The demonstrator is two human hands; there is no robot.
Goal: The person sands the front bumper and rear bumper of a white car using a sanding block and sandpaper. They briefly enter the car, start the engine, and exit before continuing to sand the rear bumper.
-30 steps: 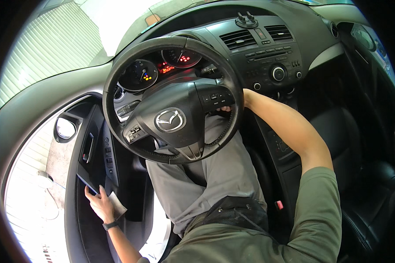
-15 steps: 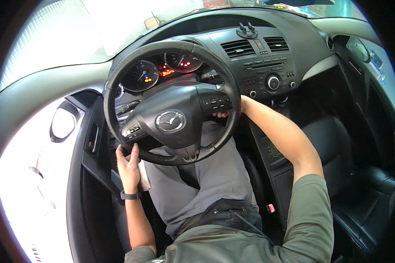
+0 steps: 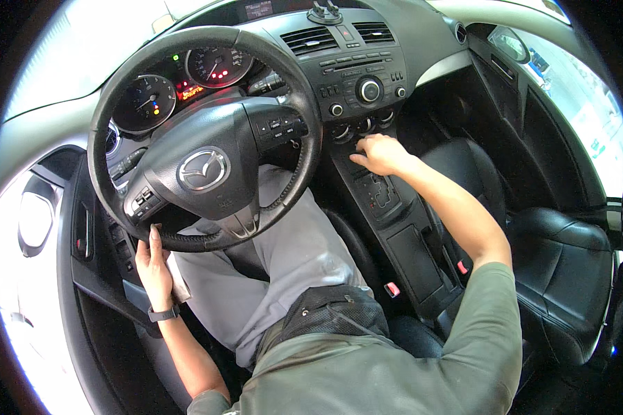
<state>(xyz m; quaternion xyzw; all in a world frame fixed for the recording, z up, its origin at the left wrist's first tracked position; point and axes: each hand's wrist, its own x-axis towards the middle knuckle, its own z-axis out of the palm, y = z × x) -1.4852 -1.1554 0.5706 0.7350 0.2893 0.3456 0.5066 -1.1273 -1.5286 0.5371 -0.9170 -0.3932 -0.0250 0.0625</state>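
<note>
The left hand (image 3: 156, 273), fingers partly spread, meets the round black leather steering wheel (image 3: 205, 135); a flat pale piece (image 3: 180, 279) beside its palm could slip if loosely held. The right hand (image 3: 379, 153) curls just beyond the black plastic gear gate (image 3: 383, 196), hiding what its fingers touch; neither grip can be told.

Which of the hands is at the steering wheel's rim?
The left hand, the one with the dark wristband, at the lower left of the steering wheel. The right hand is bare-wristed and apart from the wheel, over the centre console.
</note>
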